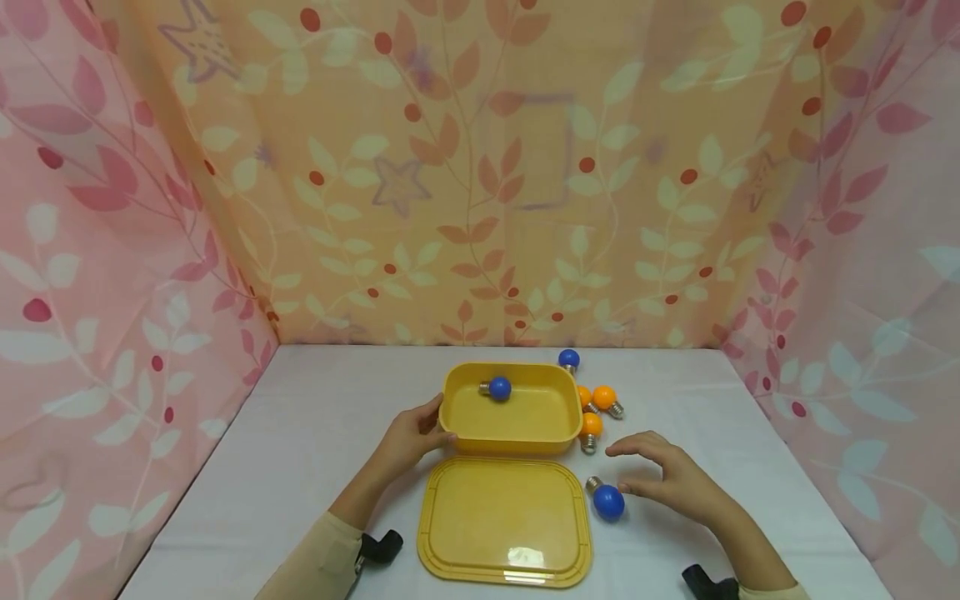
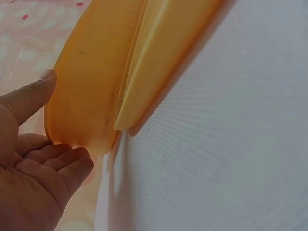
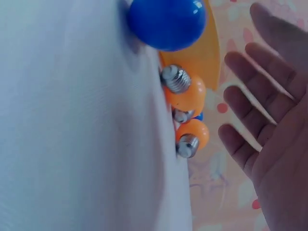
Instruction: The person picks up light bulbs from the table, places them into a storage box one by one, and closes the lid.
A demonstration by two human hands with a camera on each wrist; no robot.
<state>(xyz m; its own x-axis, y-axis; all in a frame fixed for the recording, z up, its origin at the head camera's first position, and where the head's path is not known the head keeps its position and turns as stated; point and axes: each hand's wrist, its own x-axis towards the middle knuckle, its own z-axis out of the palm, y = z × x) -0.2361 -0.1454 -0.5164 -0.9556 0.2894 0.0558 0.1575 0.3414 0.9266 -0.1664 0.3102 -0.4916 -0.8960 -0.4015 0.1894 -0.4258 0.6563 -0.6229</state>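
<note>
A yellow plastic container (image 1: 517,447) stands on the white table with one blue light bulb (image 1: 500,388) inside. My left hand (image 1: 408,435) holds its near left corner, thumb on one side and fingers on the other, as the left wrist view shows close up. Nearer to me lies its yellow lid (image 1: 504,521), flat. Right of the lid rests another blue bulb (image 1: 608,502) with a silver screw base. Just beside that bulb, my right hand (image 1: 678,482) hovers with thumb and fingers spread and nothing between them; in the right wrist view its fingers (image 3: 245,108) are apart from every bulb.
Several orange bulbs (image 1: 603,397) lie along the container's right side. Behind them is one more blue bulb (image 1: 569,359), near the far right corner. Leaf-patterned cloth (image 1: 480,183) closes off the back and both sides of the white table (image 1: 322,400).
</note>
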